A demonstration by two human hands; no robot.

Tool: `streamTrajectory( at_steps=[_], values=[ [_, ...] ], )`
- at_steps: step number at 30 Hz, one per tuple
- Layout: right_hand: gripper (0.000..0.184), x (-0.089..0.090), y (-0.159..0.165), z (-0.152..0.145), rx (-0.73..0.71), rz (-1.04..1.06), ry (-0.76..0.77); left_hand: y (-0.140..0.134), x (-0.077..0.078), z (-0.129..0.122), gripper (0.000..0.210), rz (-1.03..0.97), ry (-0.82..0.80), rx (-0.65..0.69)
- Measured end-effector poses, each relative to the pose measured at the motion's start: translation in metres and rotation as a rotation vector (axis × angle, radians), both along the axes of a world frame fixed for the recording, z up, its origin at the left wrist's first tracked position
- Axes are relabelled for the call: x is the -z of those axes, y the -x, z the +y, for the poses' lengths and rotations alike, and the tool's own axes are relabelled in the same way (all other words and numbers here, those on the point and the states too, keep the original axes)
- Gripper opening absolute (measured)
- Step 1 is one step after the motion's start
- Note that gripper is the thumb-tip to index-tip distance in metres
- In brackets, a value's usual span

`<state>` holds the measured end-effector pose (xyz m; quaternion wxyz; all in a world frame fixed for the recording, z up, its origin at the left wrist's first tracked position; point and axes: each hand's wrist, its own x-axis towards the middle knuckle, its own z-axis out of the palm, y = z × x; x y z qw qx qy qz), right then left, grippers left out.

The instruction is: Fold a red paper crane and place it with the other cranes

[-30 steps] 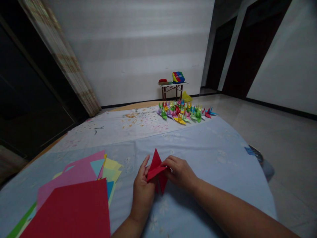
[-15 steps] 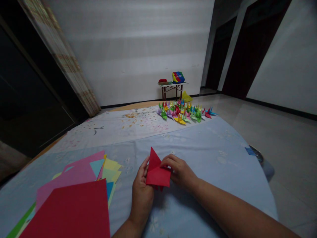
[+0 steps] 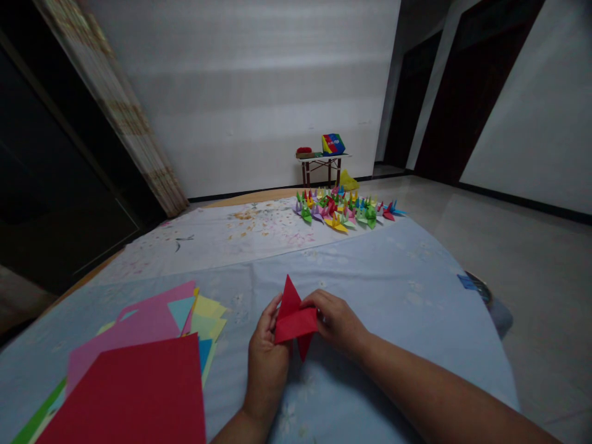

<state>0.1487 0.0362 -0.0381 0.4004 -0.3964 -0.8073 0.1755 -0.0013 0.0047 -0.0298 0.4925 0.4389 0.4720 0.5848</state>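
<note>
Between my hands, above the blue cloth, is a partly folded piece of red origami paper (image 3: 295, 322). One pointed flap stands up at its top, and another point shows below its lower edge. My left hand (image 3: 268, 345) grips its left side, with the thumb near the lower edge and the fingers partly hidden behind the paper. My right hand (image 3: 333, 317) pinches the right side between thumb and bent fingers; the fingertips are partly hidden.
Loose coloured sheets, a red sheet (image 3: 134, 394) on top, lie at the left. Many folded paper cranes (image 3: 337, 213) stand at the table's far right. The blue tablecloth (image 3: 393, 290) reaches the curved right edge. Beyond is a small table (image 3: 319, 159) with a colourful box (image 3: 333, 143).
The red paper's lower flap has tilted, so its front looks narrower and a point now shows beneath it. Both hands keep their hold and have shifted only slightly.
</note>
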Motion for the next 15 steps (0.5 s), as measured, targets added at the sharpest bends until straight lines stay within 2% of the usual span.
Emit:
streamTrajectory(
  at_steps=[6,10,15],
  values=[
    [0.017,-0.0039,0.0035,-0.0030,0.085,0.063,0.123,0.0000,-0.0018,-0.0004,0.052,-0.029,0.017,0.024],
    [0.016,-0.0073,0.0062,-0.0048,0.087,0.175,0.242,-0.0015,-0.0016,0.0032,0.044,-0.117,0.101,0.039],
    [0.008,-0.0081,0.0093,-0.0058,0.120,0.233,0.300,-0.0032,0.0016,0.0074,0.050,-0.203,0.124,0.015]
  ],
)
